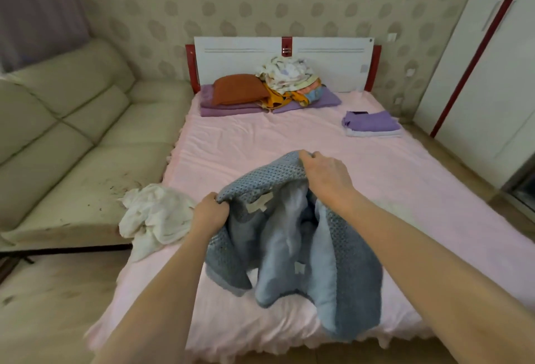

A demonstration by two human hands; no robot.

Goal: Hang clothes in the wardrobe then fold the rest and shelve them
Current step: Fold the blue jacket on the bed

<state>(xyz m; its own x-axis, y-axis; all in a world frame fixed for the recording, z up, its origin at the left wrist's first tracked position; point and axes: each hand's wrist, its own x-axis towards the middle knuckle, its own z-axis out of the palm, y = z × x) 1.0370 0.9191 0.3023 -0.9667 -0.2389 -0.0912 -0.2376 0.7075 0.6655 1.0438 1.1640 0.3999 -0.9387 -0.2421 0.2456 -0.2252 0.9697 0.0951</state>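
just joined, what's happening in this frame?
A person stands at the foot of the bed, holding up a blue-grey knit jacket by its top edge, left hand and right hand each gripping it. A crumpled white garment lies at the bed's left edge; a folded purple stack sits near the wardrobe.

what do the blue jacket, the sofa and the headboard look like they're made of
Jacket: a coarse knit or woven blue-grey outer, going by its bumpy grid texture, with a smoother, paler blue lining inside. Sofa: probably leather or a leather look-alike, cream, with a slight sheen, stitched panels and scuffed dark marks. Headboard: smooth white panels, likely laminated board, with glossy red trim.
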